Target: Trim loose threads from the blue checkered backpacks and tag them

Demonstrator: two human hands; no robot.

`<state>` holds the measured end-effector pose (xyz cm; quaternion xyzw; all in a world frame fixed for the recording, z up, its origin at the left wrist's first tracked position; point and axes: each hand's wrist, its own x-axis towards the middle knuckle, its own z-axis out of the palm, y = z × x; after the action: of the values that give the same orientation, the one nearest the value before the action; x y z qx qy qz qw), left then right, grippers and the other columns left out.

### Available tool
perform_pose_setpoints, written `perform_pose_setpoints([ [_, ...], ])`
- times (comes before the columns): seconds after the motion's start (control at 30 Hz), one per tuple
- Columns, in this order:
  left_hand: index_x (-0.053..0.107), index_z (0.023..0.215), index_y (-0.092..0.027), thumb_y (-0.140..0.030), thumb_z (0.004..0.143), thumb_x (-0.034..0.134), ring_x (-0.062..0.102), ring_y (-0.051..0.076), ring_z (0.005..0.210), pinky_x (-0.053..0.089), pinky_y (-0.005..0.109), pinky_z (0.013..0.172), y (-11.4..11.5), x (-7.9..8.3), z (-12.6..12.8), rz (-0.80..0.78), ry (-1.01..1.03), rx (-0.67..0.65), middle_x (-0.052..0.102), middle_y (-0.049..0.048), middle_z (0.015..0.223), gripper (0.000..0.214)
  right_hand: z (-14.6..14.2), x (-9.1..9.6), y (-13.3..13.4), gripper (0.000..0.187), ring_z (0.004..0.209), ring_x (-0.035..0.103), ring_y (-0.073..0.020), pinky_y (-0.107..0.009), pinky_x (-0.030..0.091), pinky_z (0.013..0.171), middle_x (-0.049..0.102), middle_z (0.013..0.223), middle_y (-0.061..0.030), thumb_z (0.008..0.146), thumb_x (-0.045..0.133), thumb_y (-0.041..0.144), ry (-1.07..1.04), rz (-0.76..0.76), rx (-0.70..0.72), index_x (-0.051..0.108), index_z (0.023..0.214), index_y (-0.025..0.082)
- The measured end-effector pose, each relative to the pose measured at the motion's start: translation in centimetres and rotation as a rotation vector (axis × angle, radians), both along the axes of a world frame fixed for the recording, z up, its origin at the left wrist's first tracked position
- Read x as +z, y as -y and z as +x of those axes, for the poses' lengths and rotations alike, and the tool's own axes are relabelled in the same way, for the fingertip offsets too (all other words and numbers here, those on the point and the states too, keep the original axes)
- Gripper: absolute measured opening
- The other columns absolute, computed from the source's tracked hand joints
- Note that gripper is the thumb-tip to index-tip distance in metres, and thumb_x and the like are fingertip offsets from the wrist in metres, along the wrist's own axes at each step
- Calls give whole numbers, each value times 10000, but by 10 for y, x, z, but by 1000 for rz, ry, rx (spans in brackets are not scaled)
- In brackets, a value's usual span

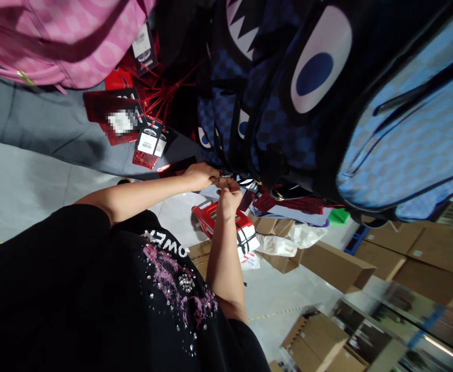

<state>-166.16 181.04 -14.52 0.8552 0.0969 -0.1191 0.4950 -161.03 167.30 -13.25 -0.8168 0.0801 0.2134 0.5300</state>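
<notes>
1. Working both hands close together at the near edge of the blue bag (276, 124); could be more than one bag in that pile.
2. Left hand (201, 176) and right hand (230, 195): fingers curled closed, tips meeting. Something small may be pinched there; can't tell what, too small and blurred.
3. Bag position: just beyond the fingers, spreading well out to their right.
4. Left of the fingers, on the table (28, 121): tags (147, 140), hanging on red cords (168, 95). Pink bag (67, 41) farther left and beyond.
5. Below the fingers, by the right forearm: red stool (205, 219). Boxes (334, 263) well to the right.
6. Step in hand, my read: two-handed fingertip work on some small part at the bag's edge.
7. Next move calls for, I'd say: light pinch, both hands steady, loose cords kept out of the fingers.
</notes>
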Motion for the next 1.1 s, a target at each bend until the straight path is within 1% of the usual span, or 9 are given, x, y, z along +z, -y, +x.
perform_pose_setpoints([
  [0.13,759,948,-262,-331,896,520,678,178,889,388,250,614,-3,0,1,-15,-7,-9,764,-8,973,254,-1,-2,-1,258,586,515,-87,-200,411,557,559,600,64,664,719,412,-11,14,-22,575,742,212],
  [0.3,761,962,-275,-336,903,515,674,178,932,403,250,647,-4,0,-2,-15,-4,-6,761,-17,1025,260,-3,-3,-2,273,611,535,-98,-201,414,570,566,598,55,635,737,409,15,-8,-28,601,744,199],
  [0.43,758,999,-273,-342,915,494,683,187,924,398,258,632,-4,0,-3,10,-19,-20,763,-6,1019,286,-3,-4,-1,215,589,498,-91,-202,399,576,551,577,61,656,706,366,62,-30,13,613,724,185],
  [0.53,760,980,-268,-318,910,499,687,189,909,401,261,626,-4,2,-2,13,-25,-40,765,-3,1002,275,-1,-7,2,172,583,469,-89,-206,385,583,533,568,66,671,676,339,106,-47,57,620,707,181],
  [0.67,751,971,-233,-257,901,500,691,202,932,432,263,660,1,3,3,33,-32,-45,761,34,1003,261,3,-10,7,178,640,504,-112,-238,424,643,568,612,51,660,675,351,155,-66,114,638,711,185],
  [0.77,732,1016,-190,-339,885,559,702,245,911,459,283,660,6,2,9,38,-53,-21,757,91,967,263,5,-9,10,177,653,524,-123,-266,451,685,583,626,46,657,675,351,184,-81,136,643,716,186],
  [0.87,711,1058,-177,-396,846,623,709,265,890,475,289,653,10,-1,12,27,-51,3,756,107,937,317,4,-6,10,179,669,545,-130,-282,466,704,615,662,31,669,675,352,210,-94,153,644,722,184],
  [1.0,714,1041,-193,-313,898,560,703,233,942,491,279,717,13,-3,7,26,2,43,750,89,1030,242,2,-6,7,163,687,581,-141,-301,494,733,624,670,21,671,667,342,229,-83,171,626,702,187],
  [1.1,738,962,-172,-259,916,516,706,235,914,493,295,716,16,-1,2,24,3,75,757,99,974,242,2,-10,5,150,671,587,-144,-319,507,746,611,662,25,665,653,339,238,-73,173,610,702,200],
])
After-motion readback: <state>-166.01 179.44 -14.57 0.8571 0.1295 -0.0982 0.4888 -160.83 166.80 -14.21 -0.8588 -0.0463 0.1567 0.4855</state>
